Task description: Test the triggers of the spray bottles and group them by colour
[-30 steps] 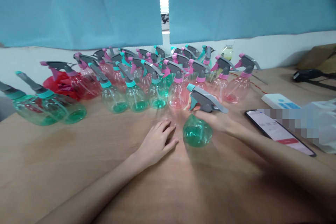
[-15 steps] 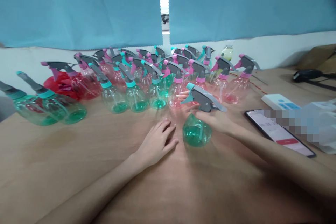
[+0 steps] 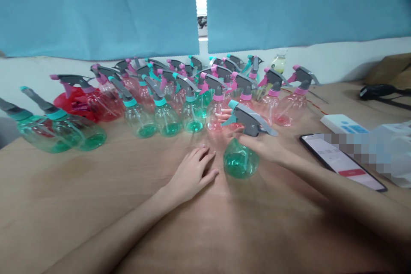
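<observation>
A green spray bottle [image 3: 241, 163] with a grey and teal trigger head stands upright on the table in front of me. Round its neck, just under the trigger head, my right hand [image 3: 261, 144] is closed; part of the hand is hidden behind the bottle, and some fingertips show left of the trigger. My left hand [image 3: 192, 172] lies on the tabletop to the left of this bottle, holding nothing, its fingers apart. Beyond both hands stand several spray bottles, among them a green one [image 3: 193, 119] and a pink one [image 3: 216, 115].
More green spray bottles [image 3: 91, 137] stand at the left, near a red plastic bag [image 3: 77, 102]. To the right are a phone [image 3: 340, 160], a white box [image 3: 342, 124] and clear plastic [image 3: 398, 150]. Blue curtains [image 3: 102, 13] hang behind the wooden table [image 3: 128, 192].
</observation>
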`<state>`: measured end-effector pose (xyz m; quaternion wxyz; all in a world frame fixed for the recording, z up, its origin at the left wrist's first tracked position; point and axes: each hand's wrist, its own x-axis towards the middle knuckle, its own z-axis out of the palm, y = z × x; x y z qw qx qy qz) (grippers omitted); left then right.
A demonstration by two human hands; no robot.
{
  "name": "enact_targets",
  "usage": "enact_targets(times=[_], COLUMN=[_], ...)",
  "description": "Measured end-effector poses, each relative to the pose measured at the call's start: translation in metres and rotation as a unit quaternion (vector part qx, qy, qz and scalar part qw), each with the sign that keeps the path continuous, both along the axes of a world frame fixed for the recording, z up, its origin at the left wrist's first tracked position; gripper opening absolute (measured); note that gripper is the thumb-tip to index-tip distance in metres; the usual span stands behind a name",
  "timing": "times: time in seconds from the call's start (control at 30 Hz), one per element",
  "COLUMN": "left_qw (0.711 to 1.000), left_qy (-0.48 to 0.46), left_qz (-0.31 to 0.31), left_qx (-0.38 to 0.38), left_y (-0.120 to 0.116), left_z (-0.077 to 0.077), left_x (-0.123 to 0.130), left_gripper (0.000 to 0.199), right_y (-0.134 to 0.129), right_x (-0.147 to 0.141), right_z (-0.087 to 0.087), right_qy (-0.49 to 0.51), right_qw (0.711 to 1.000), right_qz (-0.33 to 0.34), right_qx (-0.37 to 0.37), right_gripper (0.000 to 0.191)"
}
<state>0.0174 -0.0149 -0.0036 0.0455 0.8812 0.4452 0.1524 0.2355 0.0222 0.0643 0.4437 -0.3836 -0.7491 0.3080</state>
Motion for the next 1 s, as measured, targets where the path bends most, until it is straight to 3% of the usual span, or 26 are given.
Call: enact_targets(times=[0.33, 1.0], left_qw=[1.0, 1.0], left_qy=[0.0, 0.002], left_qz=[0.0, -0.001], left_qx=[0.001, -0.001], left_y=[0.0004, -0.0003], left_z=[0.0004, 0.0025], left_x=[0.0, 0.0017], left_gripper=[0.044, 0.043], right_y=[0.001, 0.0011], right_x=[0.0014, 0.0015], right_z=[-0.0027, -0.0004], right_qy=[0.005, 0.015], right_qw=[1.0, 1.0], right_qz=[-0.015, 0.006], right_qx=[0.005, 0.009], right_gripper=[0.014, 0.012])
